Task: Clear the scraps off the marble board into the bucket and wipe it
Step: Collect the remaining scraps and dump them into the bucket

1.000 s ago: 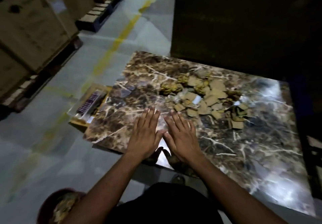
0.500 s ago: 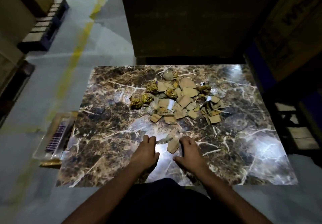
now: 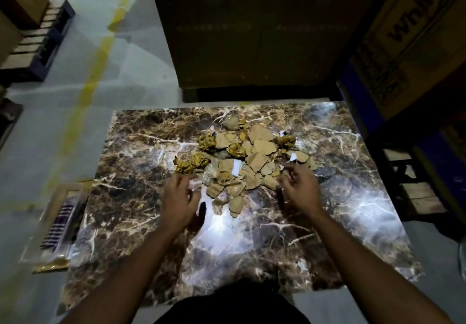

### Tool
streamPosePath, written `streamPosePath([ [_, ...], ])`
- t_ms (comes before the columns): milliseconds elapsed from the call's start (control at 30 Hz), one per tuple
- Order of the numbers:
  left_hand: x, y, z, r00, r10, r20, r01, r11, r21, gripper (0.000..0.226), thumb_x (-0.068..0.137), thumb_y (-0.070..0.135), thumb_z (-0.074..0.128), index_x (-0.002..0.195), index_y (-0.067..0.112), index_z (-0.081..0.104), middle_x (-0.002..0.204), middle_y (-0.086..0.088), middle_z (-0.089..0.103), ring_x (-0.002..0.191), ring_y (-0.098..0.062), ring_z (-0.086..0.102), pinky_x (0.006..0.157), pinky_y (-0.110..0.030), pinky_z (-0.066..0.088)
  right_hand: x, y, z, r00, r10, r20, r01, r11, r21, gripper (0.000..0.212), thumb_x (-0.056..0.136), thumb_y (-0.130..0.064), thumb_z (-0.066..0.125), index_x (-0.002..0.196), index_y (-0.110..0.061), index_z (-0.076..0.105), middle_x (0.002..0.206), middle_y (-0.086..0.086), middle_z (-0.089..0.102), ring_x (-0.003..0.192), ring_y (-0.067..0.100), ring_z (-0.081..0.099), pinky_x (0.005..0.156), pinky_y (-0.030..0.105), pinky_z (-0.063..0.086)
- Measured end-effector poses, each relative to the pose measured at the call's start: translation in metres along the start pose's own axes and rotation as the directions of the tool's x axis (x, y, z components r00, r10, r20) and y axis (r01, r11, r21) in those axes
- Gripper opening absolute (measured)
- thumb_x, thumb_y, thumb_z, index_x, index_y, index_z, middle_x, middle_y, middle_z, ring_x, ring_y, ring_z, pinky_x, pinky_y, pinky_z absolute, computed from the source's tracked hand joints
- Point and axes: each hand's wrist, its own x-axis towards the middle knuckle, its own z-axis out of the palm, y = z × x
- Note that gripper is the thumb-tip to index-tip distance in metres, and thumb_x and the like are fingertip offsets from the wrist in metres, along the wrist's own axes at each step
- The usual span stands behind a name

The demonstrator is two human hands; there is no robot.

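Head view shows the task barely started: the scraps [image 3: 242, 162], torn cardboard bits, crumpled gold wrappers and a few white slips, lie heaped on the far middle of the marble board [image 3: 340, 222]. No bucket and no cloth appear in view, so tipping and wiping are both left to do.

Both hands reach the near edge of the heap. The left hand [image 3: 179, 197] has its fingers loosely curled and spread, by the gold wrappers, seemingly holding nothing. The right hand [image 3: 298, 187] curls its fingers [image 3: 287, 172] at the cardboard bits; whether they pinch a piece I cannot tell.

Left of the board, on the floor, lies a clear packet [image 3: 60, 225] on a flat card. Big cartons [image 3: 252, 28] stand behind and to the right, a pallet [image 3: 35, 38] far left. Nothing blocks the heap itself.
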Motion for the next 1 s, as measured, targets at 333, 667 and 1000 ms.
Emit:
streamPosePath([
  [333,0.062,-0.033,0.028,0.978,-0.195,0.075,0.207,0.951,-0.231,0.063,0.096,0.056,0.041,0.154,0.034,0.030,0.163,-0.003,0.025,0.149,-0.026,0.024,0.118,-0.057,0.025,0.093,0.056,0.007,0.982,-0.025,0.189,0.077,0.959,-0.274,0.074,0.083,-0.088,0.025,0.150,-0.057,0.027,0.167,-0.004,0.018,0.152,0.034,0.013,0.118,0.068,0.017],
  [667,0.025,0.021,0.071,0.974,-0.224,0.030,0.225,0.947,-0.229,0.076,0.089,0.071,0.035,0.157,0.039,0.023,0.168,0.011,0.005,0.154,-0.026,-0.001,0.115,-0.060,0.011,0.041,0.007,0.069,0.980,-0.151,0.127,0.179,0.952,-0.248,0.058,0.091,-0.066,0.049,0.146,-0.049,0.043,0.167,-0.007,0.013,0.151,0.033,0.016,0.119,0.060,0.014],
  [1000,0.031,0.054,0.101,0.984,-0.178,-0.016,0.168,0.953,-0.250,0.060,0.096,0.050,0.038,0.152,0.029,0.040,0.164,0.005,0.023,0.150,-0.022,0.017,0.121,-0.029,0.002,0.017,-0.042,0.116,0.958,-0.181,0.222,0.235,0.939,-0.250,0.053,0.097,-0.062,0.028,0.149,-0.050,0.033,0.167,0.000,0.022,0.153,0.032,0.014,0.122,0.060,0.012],
])
